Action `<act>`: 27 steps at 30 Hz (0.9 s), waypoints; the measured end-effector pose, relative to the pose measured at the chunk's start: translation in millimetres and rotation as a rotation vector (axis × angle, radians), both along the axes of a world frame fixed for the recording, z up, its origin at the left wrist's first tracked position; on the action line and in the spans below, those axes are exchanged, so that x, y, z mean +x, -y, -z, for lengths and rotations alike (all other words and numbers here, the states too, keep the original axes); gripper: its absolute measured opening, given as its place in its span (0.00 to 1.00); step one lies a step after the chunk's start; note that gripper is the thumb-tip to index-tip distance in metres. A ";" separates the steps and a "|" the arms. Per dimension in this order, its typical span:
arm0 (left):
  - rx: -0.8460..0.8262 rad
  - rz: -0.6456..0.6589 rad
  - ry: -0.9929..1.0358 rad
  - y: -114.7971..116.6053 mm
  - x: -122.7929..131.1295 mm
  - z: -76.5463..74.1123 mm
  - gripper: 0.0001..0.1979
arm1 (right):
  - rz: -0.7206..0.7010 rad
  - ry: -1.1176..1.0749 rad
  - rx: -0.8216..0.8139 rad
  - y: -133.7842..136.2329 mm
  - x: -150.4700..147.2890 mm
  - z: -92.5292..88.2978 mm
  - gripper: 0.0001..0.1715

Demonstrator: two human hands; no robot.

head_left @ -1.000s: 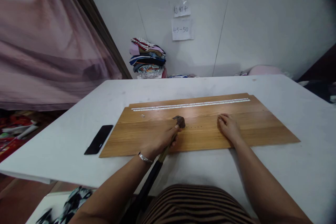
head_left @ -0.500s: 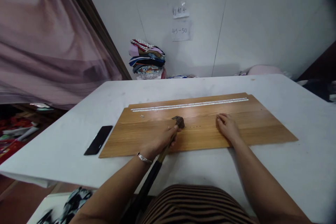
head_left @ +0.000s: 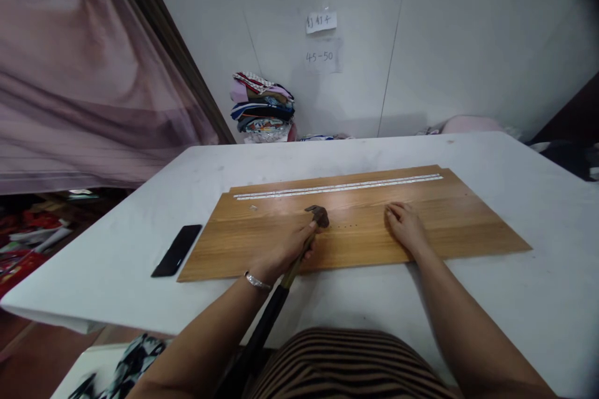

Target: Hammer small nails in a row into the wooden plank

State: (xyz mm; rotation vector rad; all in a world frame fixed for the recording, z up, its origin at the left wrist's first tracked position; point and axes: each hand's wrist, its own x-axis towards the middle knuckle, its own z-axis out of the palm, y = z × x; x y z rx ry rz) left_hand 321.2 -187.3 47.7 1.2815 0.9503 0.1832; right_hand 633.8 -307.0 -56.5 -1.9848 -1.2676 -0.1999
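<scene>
My left hand [head_left: 292,246] is wrapped round the upper shaft of a hammer [head_left: 321,216], close below its head, which rests over the middle of the wooden board [head_left: 365,249]. The black grip of the hammer runs down toward my body. My right hand [head_left: 405,226] lies on the board further right, thumb and fingers pressed together; what they hold, if anything, is too small to name. Between the hands is a row of several small dark dots. White measuring strips [head_left: 337,187] run along the board's far side, and small nails [head_left: 253,207] lie at its left.
A black phone [head_left: 176,250] lies left of the board on the white table [head_left: 116,249]. Folded clothes [head_left: 263,106] are stacked beyond the far edge. Paper notes [head_left: 321,22] are on the wall. A pink curtain [head_left: 88,62] hangs at left.
</scene>
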 end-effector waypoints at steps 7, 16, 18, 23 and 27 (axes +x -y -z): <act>-0.011 -0.012 -0.029 1.6 2.7 -3.2 0.27 | 0.000 0.001 -0.014 0.4 -0.3 -1.0 0.20; 0.022 0.001 0.011 -0.4 2.1 2.0 0.25 | -0.002 -0.012 -0.007 0.0 -1.4 -1.0 0.19; 0.019 -0.004 -0.017 0.4 3.2 0.7 0.24 | -0.003 -0.009 -0.003 0.0 -1.2 -0.5 0.19; -0.020 -0.008 -0.012 1.3 3.6 -3.0 0.23 | -0.001 -0.008 -0.009 0.1 -0.6 0.3 0.19; -0.016 -0.013 -0.042 2.1 4.6 -5.7 0.24 | 0.005 -0.012 -0.007 0.2 -0.8 0.4 0.19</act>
